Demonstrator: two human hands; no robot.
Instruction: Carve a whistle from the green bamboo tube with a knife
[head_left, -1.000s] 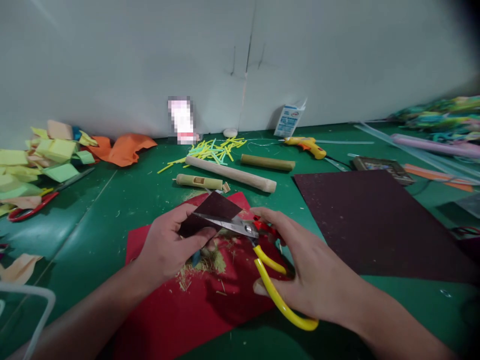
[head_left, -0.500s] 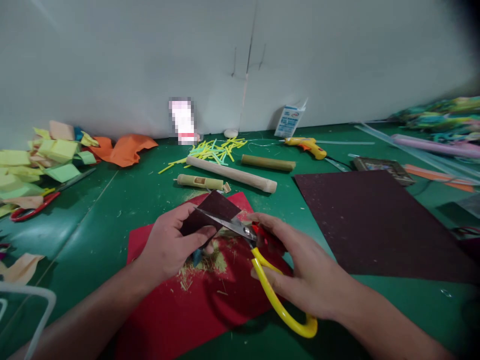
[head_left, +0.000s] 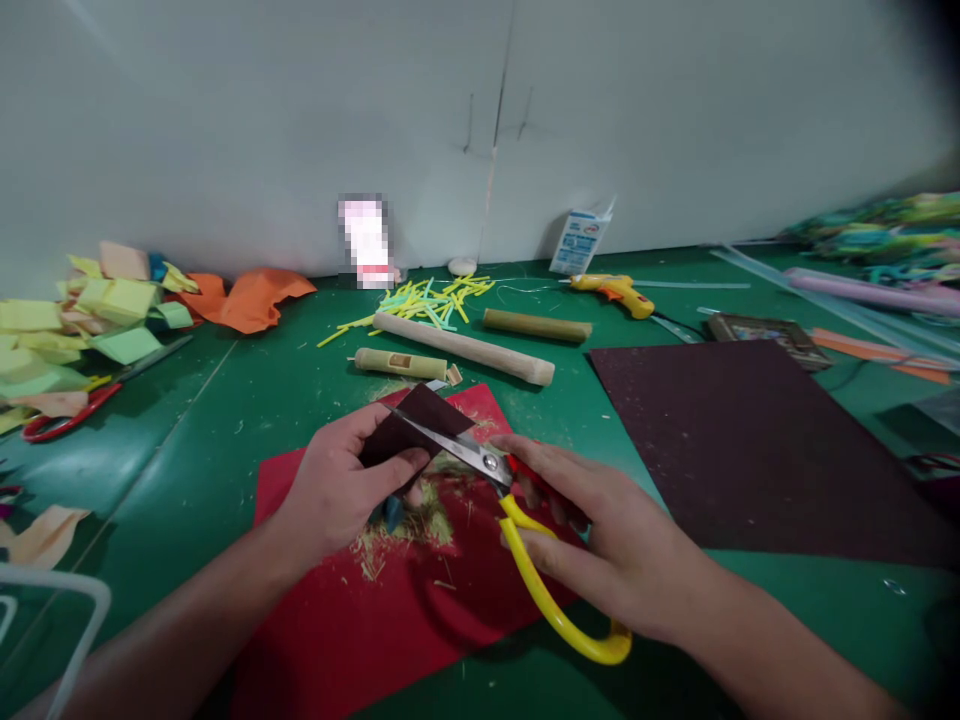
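Note:
My left hand pinches a small dark brown piece of sheet between thumb and fingers. In my right hand is a pair of scissors with a yellow handle loop and a red one. Their blades lie along the dark piece, pointing left toward my left fingers. Both hands are above a red sheet strewn with wood shavings. Just beyond lies a short bamboo piece with a notch cut in it.
Behind are a pale wooden stick, a bamboo tube, yellow and green strips and a yellow glue gun. A large dark brown sheet lies at right. Folded paper and red-handled scissors are at left.
The scissors and my right hand have shifted slightly left and up along the dark piece. The piece has moved slightly in my left hand, which otherwise stays in place.

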